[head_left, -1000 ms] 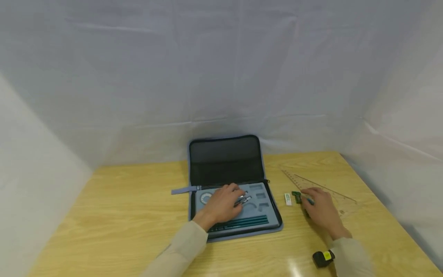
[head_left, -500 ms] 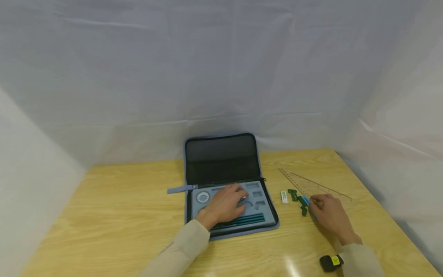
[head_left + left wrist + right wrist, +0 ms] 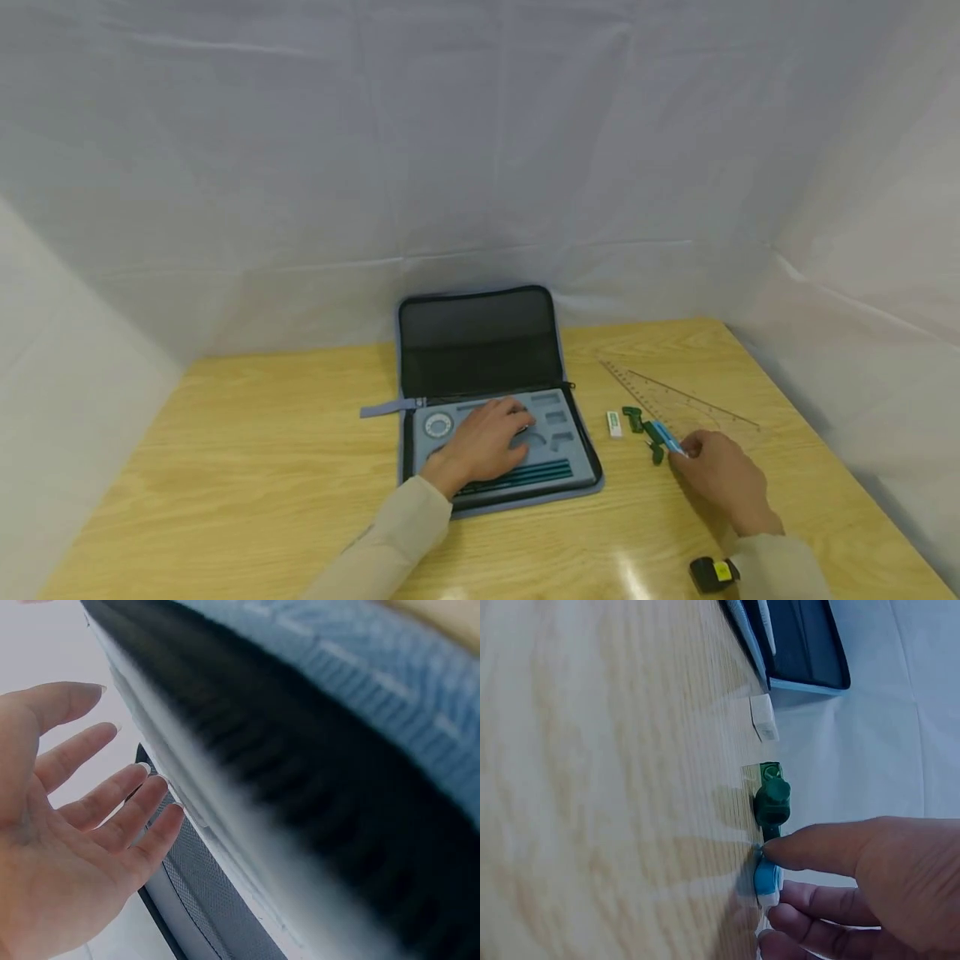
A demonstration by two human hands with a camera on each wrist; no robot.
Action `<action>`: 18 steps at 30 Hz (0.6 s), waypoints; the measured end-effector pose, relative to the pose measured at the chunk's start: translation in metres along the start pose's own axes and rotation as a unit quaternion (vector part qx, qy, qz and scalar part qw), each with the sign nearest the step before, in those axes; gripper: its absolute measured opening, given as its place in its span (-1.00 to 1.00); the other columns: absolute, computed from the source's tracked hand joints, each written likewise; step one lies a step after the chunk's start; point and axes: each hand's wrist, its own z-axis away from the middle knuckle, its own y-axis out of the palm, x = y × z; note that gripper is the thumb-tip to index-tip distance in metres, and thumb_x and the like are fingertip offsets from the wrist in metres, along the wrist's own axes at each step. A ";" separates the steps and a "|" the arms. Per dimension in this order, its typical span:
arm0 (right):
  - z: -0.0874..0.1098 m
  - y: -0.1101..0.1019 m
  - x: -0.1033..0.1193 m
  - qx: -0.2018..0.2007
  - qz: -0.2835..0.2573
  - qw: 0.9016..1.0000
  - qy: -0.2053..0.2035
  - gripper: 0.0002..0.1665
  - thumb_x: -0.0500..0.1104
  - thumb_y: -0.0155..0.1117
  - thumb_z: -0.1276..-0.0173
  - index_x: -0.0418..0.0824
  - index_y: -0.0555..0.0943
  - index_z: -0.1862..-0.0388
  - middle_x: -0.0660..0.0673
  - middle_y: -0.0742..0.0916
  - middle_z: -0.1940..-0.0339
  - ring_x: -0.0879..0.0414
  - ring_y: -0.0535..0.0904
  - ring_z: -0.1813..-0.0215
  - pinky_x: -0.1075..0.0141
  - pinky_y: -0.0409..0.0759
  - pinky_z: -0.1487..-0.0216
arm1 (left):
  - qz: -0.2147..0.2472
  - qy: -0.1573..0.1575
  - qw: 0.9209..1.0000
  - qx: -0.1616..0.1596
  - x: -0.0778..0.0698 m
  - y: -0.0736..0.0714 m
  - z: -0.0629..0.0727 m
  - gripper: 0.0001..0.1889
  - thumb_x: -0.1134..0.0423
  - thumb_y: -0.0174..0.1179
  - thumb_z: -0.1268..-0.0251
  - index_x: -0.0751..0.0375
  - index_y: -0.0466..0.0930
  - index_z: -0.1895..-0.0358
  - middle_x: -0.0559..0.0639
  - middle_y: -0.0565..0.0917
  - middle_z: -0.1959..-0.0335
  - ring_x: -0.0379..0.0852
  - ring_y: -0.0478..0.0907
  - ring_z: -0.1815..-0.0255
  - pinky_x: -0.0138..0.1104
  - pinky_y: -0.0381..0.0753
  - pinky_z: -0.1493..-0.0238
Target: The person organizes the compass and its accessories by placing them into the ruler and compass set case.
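1) The right hand [image 3: 723,475] pinches the near end of a blue piece [image 3: 666,435] between thumb and fingers, the gap between them no wider than the piece
2) The blue piece is on the right of the wooden table [image 3: 262,483], just beside a small green block [image 3: 652,432]
3) Around it are a green angled piece [image 3: 636,421], a smaller green piece [image 3: 657,455] and a white eraser [image 3: 614,424] with green print; a clear ruled triangle [image 3: 690,406] lies flat beyond
4) The left hand [image 3: 483,442] rests palm down over the grey tray [image 3: 583,467], its fingers loosely bent and spread; a bit of metal shows under the fingertips, and I cannot tell whether they touch it
5) The tray sits in a zip case [image 3: 480,346] whose dark mesh lid stands up behind, near the white sheet [image 3: 480,167]
6) In the tray, a round white dial [image 3: 438,425] lies left of that hand and dark green pencils [image 3: 551,473] lie along the near edge
7) A blue-grey strap [image 3: 386,409] sticks out from the case's left side
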 end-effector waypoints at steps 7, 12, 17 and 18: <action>0.000 0.000 0.006 -0.011 0.016 1.000 0.010 -0.56 0.01 0.24 -0.29 -0.36 0.62 0.11 -0.24 0.70 0.28 0.01 0.56 0.39 0.11 0.49 0.47 | 0.013 -0.008 1.000 -0.002 0.003 -0.007 0.002 -0.67 0.15 0.14 -0.34 0.10 0.59 -0.13 0.04 0.51 -0.11 -0.02 0.48 -0.06 -0.14 0.50 -0.04; 0.001 0.000 0.005 -0.016 0.003 1.000 -0.002 -0.59 -0.02 0.26 -0.28 -0.37 0.64 0.16 -0.22 0.70 0.31 0.01 0.57 0.38 0.09 0.52 0.43 | 0.011 -0.025 1.000 -0.006 0.006 -0.011 0.005 -0.67 0.17 0.13 -0.34 0.09 0.59 -0.13 0.05 0.50 -0.12 0.00 0.47 -0.06 -0.12 0.49 -0.04; 0.002 -0.001 0.001 -0.025 -0.034 0.999 -0.033 -0.61 -0.08 0.24 -0.29 -0.43 0.64 0.17 -0.19 0.71 0.35 0.02 0.57 0.39 0.09 0.55 0.38 | 0.016 -0.041 0.999 -0.008 0.011 -0.014 0.008 -0.68 0.16 0.13 -0.35 0.08 0.59 -0.12 0.03 0.50 -0.10 -0.01 0.47 -0.03 -0.11 0.51 0.00; 0.002 -0.001 0.001 -0.027 -0.043 0.998 -0.037 -0.60 -0.08 0.23 -0.29 -0.44 0.63 0.15 -0.19 0.71 0.35 0.03 0.57 0.40 0.11 0.55 0.39 | 0.020 -0.048 0.999 -0.007 0.012 -0.015 0.009 -0.68 0.16 0.13 -0.35 0.07 0.59 -0.13 0.02 0.50 -0.10 -0.01 0.47 -0.04 -0.11 0.50 -0.01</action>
